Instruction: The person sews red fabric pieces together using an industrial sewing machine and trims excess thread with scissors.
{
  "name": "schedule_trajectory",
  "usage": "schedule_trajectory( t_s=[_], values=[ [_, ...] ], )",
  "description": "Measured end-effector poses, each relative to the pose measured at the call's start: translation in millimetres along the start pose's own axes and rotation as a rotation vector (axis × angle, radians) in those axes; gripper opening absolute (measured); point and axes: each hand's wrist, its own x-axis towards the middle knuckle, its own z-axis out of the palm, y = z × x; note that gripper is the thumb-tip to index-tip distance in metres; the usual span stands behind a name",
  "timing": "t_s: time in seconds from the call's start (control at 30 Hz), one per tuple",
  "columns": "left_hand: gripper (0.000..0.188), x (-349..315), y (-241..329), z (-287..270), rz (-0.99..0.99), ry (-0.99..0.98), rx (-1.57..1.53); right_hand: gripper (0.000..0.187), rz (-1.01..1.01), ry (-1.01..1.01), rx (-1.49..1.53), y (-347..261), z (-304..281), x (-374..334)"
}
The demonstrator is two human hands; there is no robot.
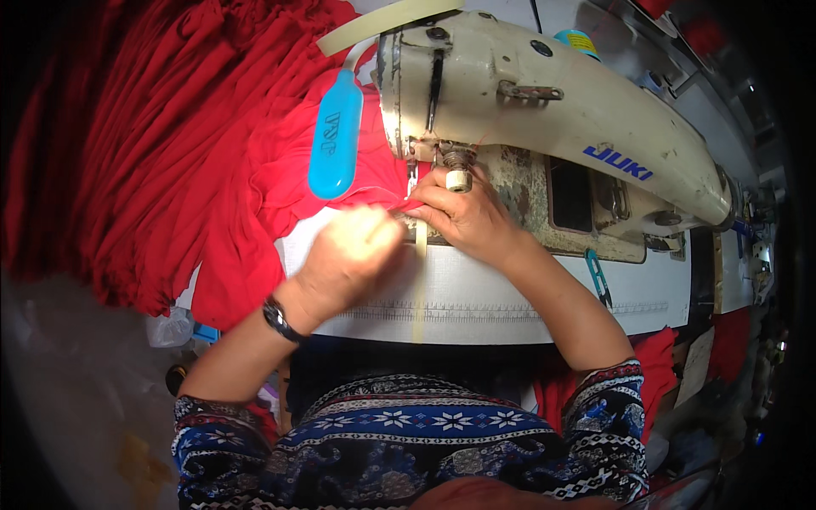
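Observation:
My right hand (470,214) is beside the needle area of a cream sewing machine (544,93), thumb and fingers pinching the edge of red fabric (374,174). To its left, my left hand (353,251) is curled and closed, its fingertips reaching the same fabric edge. Motion and glare blur it, so what it pinches cannot be made out. The presser foot (412,174) stands just beyond the fingertips, partly hidden. A metal thread tension knob (459,180) sticks out above my right hand. A narrow pale yellow strip (420,293) runs from the machine towards me.
A large heap of gathered red cloth (153,144) fills the left. A blue oblong lamp head (336,136) hangs left of the machine, below a curved cream band (387,25). Turquoise thread snips (597,276) lie on the white table (501,327), whose front has ruler marks.

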Motion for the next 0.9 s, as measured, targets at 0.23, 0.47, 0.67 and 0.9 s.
schedule_trajectory(
  t_s=[0.23, 0.47, 0.67, 0.9],
  values=[
    [0.039, 7, -17, 16, -0.246, 0.191, -0.064, 0.026, 0.227, 0.145, 0.265, -7, 10, 11],
    [0.031, 33, -41, 25, -0.247, 0.136, 0.275, 0.031, 0.274, 0.073, 0.165, 3, 18, 7],
    [0.018, 31, -52, 16, -0.082, 0.207, 0.071, 0.027, 0.095, 0.182, 0.101, 2, 24, -2],
    [0.02, 32, -51, 14, -0.09, 0.131, 0.205, 0.023, 0.076, 0.158, 0.095, 0, 19, -2]
  ],
)
